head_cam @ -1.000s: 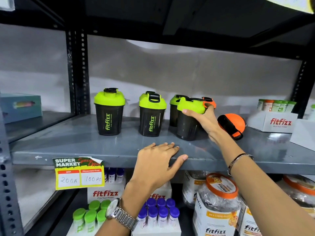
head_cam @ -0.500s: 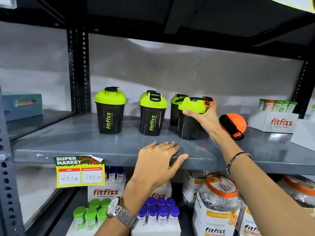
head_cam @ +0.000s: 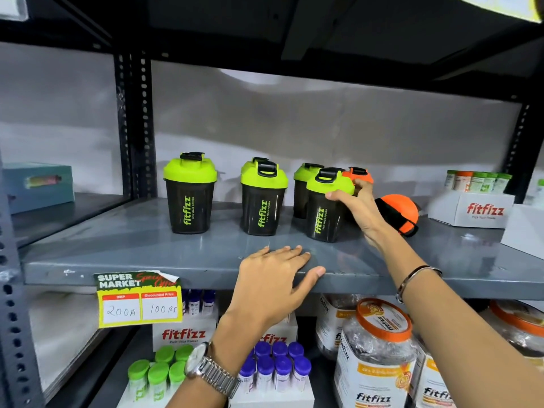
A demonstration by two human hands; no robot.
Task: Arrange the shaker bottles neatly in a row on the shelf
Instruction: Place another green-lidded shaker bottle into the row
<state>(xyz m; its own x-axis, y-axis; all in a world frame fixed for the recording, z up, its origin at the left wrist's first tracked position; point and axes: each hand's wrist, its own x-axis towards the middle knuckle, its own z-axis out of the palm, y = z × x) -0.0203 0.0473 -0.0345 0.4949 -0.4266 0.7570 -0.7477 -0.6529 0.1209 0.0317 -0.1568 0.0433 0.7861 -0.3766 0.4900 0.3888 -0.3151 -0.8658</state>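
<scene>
Far left of both hands, upright on the grey shelf [head_cam: 117, 242]: a green-lidded shaker bottle [head_cam: 190, 193], logo facing out. Next along, above and just left of the left hand, a second green-lidded shaker [head_cam: 263, 196], also upright, well apart from the first. Left hand [head_cam: 273, 285] flat and open, palm down on the shelf's front edge, fingers spread, thumb over the lip — holding nothing; metal watch [head_cam: 210, 371] on its wrist. Above that hand's fingertips, a third green-lidded shaker [head_cam: 325, 204] standing near the front, gripped at the lid's right side by the right hand [head_cam: 357, 206], thumb against the lid's edge. Just behind it, partly hidden, a fourth green lid [head_cam: 304, 172]. Behind the right hand's fingers, an orange lid [head_cam: 357, 173] — bottle below it mostly hidden. Immediately right of the right hand, an orange-lidded shaker [head_cam: 399, 212] lying on its side. Thin bangle [head_cam: 418, 279] on the right wrist.
</scene>
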